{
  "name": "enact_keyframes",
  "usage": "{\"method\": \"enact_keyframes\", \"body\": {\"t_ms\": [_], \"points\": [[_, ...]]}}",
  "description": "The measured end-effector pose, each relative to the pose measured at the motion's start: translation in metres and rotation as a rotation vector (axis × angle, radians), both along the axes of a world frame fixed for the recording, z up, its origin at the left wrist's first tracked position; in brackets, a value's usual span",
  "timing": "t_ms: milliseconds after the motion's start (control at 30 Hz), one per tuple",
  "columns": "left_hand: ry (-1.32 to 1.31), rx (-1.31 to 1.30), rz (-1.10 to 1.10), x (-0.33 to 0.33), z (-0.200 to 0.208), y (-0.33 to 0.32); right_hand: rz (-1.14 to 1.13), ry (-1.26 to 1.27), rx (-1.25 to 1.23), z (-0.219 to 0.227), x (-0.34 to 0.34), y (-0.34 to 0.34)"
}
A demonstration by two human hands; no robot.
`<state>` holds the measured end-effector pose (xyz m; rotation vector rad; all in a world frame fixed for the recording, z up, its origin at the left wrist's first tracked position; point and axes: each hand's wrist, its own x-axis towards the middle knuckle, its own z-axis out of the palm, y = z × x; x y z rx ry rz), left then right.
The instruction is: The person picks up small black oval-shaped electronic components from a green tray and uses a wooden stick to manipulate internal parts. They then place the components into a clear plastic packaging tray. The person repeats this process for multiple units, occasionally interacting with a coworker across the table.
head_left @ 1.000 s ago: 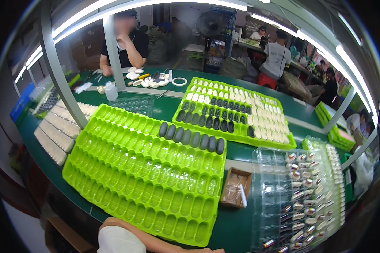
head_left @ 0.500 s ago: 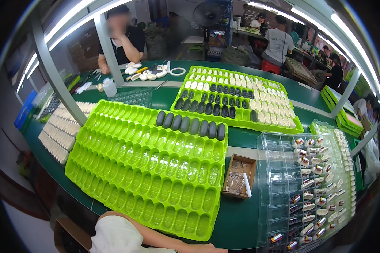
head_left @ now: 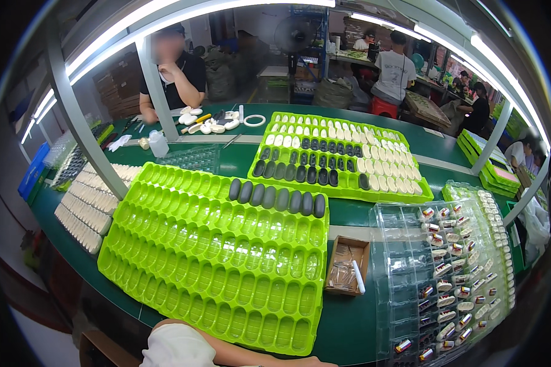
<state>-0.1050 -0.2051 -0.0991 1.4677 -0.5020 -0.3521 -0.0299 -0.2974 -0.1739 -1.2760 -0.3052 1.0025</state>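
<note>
My left forearm (head_left: pixel 242 353), below a white sleeve, lies along the front edge of the large green tray. Just the back of my left hand (head_left: pixel 315 363) shows at the lower edge; its fingers are out of the picture. My right hand is not in view. In front of the arm, the large green tray (head_left: pixel 183 205) has rows of oval pockets. Several dark grey oval shells (head_left: pixel 268 197) fill part of its far row, at the right. To the right of this tray stands a small cardboard box (head_left: pixel 343 289) holding thin clear pieces and a white pen (head_left: pixel 359 276).
A second green tray (head_left: pixel 340 194) beyond holds white and black shells. Clear trays (head_left: pixel 398 211) at the right carry small parts with shiny cylinders. White pieces (head_left: pixel 89 202) stand in rows at the left. A person (head_left: pixel 190 76) sits across the bench (head_left: pixel 229 150), near a metal post (head_left: pixel 159 92).
The view has tilted slightly, so the near tray and my arm appear lower in the picture. My arm stays by the tray's front edge, and the shells in the near tray look the same.
</note>
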Motion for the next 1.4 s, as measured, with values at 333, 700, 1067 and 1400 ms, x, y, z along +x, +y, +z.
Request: {"method": "enact_keyframes", "body": {"t_ms": [333, 700, 1067, 1400], "points": [[0.087, -0.038, 0.011, -0.003, -0.022, 0.002, -0.143, 0.073, -0.194, -0.022, -0.001, -0.061], [0.171, -0.099, -0.084, -0.011, -0.010, 0.003, -0.154, 0.033, -0.264, -0.036, 0.001, -0.081], [0.050, -0.063, -0.109, -0.010, -0.006, 0.004, -0.192, 0.024, -0.501, -0.074, -0.031, -0.200], [0.034, -0.073, -0.097, -0.013, -0.005, 0.001, -0.088, -0.069, -0.691, -0.144, -0.013, -0.228]]}}
